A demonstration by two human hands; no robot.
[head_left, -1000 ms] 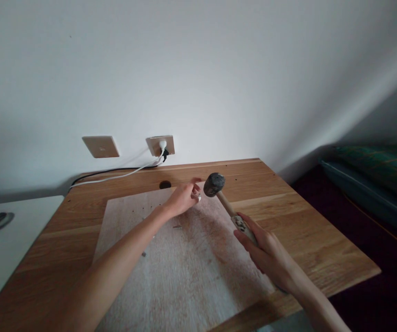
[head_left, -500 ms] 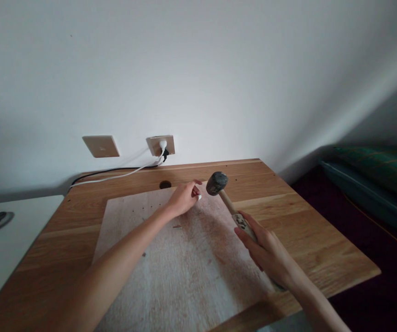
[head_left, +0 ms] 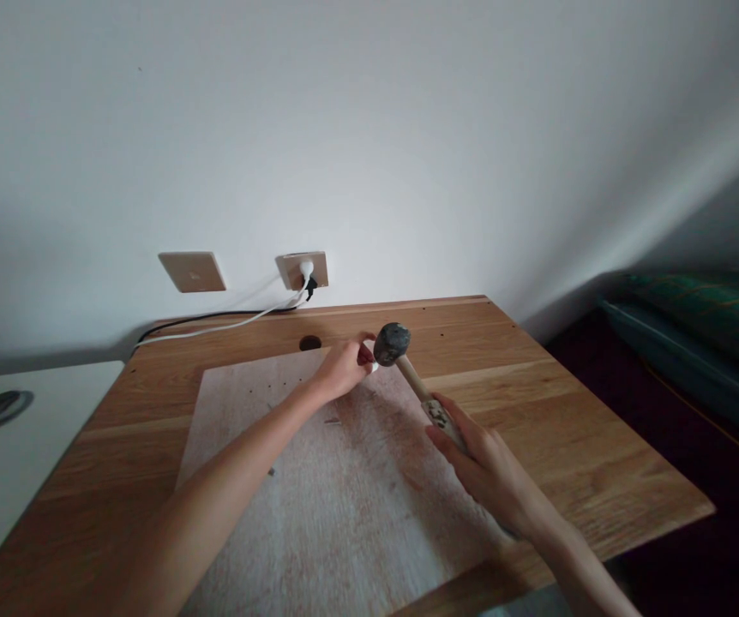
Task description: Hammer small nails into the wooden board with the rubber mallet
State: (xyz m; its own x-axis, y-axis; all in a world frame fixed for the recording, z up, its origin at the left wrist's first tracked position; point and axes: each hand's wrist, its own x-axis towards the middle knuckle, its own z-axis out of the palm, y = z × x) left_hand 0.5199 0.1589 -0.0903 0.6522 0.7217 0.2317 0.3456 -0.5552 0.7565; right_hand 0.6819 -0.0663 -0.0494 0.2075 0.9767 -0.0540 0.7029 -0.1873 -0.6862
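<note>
My right hand is wrapped round the wooden handle of a mallet with a dark grey head. The head is raised over the far part of a pale plywood board that lies on a wooden desk. My left hand rests at the board's far edge, its fingertips pinched together right beside the mallet head. What they pinch is too small to make out. A few small nails lie and stand on the board near my left wrist.
A wall socket with a white plug and a blank plate sit on the wall behind the desk; cables run along the desk's back edge. A round cable hole is near my left hand. A white cabinet stands left, green bedding right.
The mallet head has swung left and slightly down, closing on my left fingertips. My left hand has stayed in place with its pinch held.
</note>
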